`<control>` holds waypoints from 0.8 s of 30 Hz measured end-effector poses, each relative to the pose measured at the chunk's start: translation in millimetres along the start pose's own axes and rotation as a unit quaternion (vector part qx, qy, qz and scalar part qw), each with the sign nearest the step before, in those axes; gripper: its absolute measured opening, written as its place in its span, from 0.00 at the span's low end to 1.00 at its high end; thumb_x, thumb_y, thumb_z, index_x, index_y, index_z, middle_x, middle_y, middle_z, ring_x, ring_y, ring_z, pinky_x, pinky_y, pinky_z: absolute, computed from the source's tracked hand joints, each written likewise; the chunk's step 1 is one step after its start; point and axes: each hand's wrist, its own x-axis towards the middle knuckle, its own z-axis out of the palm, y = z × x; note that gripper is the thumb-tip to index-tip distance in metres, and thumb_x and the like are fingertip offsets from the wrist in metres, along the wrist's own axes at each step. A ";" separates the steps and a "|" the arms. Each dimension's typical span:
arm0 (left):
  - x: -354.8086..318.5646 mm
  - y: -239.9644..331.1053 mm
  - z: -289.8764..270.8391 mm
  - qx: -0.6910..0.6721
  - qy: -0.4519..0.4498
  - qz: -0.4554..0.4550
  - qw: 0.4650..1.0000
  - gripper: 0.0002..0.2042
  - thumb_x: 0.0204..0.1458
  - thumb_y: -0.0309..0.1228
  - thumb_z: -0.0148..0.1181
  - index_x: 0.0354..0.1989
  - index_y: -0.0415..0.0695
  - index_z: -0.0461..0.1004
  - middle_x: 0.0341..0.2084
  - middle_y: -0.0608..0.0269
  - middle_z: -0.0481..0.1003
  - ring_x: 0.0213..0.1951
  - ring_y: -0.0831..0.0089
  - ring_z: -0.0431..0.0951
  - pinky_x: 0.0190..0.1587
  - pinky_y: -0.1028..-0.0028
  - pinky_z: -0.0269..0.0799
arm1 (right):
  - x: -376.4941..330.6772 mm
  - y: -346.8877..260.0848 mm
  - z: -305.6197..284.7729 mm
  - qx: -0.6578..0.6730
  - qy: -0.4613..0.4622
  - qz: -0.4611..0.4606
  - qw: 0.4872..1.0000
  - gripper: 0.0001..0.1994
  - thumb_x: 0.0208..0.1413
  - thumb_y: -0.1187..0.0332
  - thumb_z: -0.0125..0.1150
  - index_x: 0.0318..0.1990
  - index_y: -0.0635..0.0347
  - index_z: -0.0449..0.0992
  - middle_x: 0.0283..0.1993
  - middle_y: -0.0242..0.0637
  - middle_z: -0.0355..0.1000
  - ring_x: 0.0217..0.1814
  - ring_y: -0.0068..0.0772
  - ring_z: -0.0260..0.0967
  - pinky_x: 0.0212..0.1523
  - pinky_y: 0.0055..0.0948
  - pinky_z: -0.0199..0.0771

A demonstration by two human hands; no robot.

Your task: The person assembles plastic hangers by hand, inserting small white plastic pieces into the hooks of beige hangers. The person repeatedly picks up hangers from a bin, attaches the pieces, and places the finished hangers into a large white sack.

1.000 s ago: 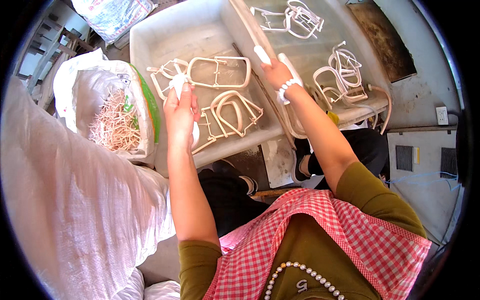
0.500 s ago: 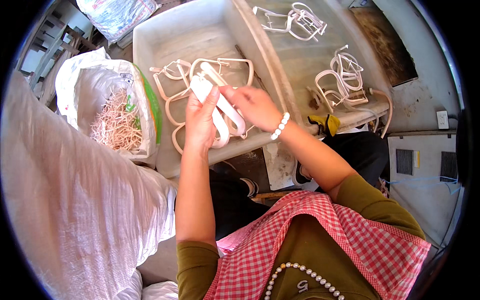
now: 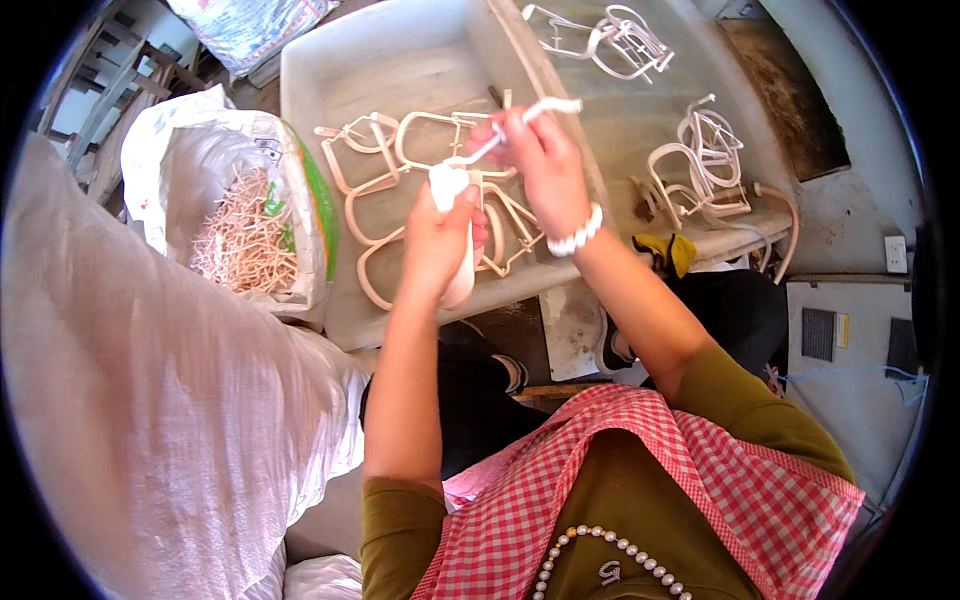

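Note:
My left hand [image 3: 438, 240] is closed round smooth white curved plastic pieces [image 3: 450, 186], held upright above the near part of a pale plastic tub [image 3: 312, 80]. Just to the right and slightly farther off, my right hand [image 3: 548, 172] grips a thin white plastic strip [image 3: 552, 104]. One end of the strip sticks out past the fingers; the other reaches toward the top of the held pieces, and I cannot tell whether they are joined. Beneath both hands, several looped plastic frames with thin cross strips [image 3: 372, 240] lie in the tub.
Left of the tub stands an open white sack [image 3: 150, 150] holding many thin plastic scraps [image 3: 245, 240]. A second tub section [image 3: 600, 120] at right contains tangled white frames [image 3: 700, 165]. A yellow-and-black cloth item [image 3: 668, 252] rests on its near edge. Large woven sacks [image 3: 180, 400] crowd the left.
My right hand has moved up and away from the left hand, and the white strip now shows in its fingers. My left hand has turned the white pieces more upright. The view has shifted slightly.

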 end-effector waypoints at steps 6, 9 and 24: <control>10.4 -55.3 -8.3 0.266 0.052 0.131 0.954 0.15 0.52 0.29 0.58 0.43 0.34 0.64 0.29 0.45 0.77 0.33 0.51 0.79 0.36 0.60 0.73 | -43.2 -4.1 -3.1 -0.393 -0.195 -0.250 0.863 0.09 0.58 0.74 0.55 0.44 0.65 0.75 0.37 0.40 0.74 0.40 0.34 0.74 0.43 0.25 0.72; 4.3 -55.1 -5.7 0.319 0.033 0.077 0.944 0.15 0.53 0.30 0.59 0.42 0.34 0.64 0.26 0.49 0.76 0.30 0.54 0.79 0.35 0.62 0.73 | -31.1 -8.2 1.4 -0.362 -0.151 -0.189 0.900 0.08 0.59 0.68 0.54 0.43 0.58 0.76 0.32 0.41 0.71 0.33 0.36 0.71 0.35 0.31 0.70; -12.9 0.2 6.9 0.096 -0.145 -0.099 0.980 0.12 0.62 0.38 0.48 0.41 0.41 0.65 0.26 0.65 0.67 0.23 0.78 0.67 0.24 0.77 0.67 | 45.0 -7.6 -45.6 0.008 -0.023 0.126 0.992 0.10 0.64 0.62 0.49 0.42 0.59 0.71 0.36 0.40 0.75 0.39 0.32 0.75 0.34 0.25 0.75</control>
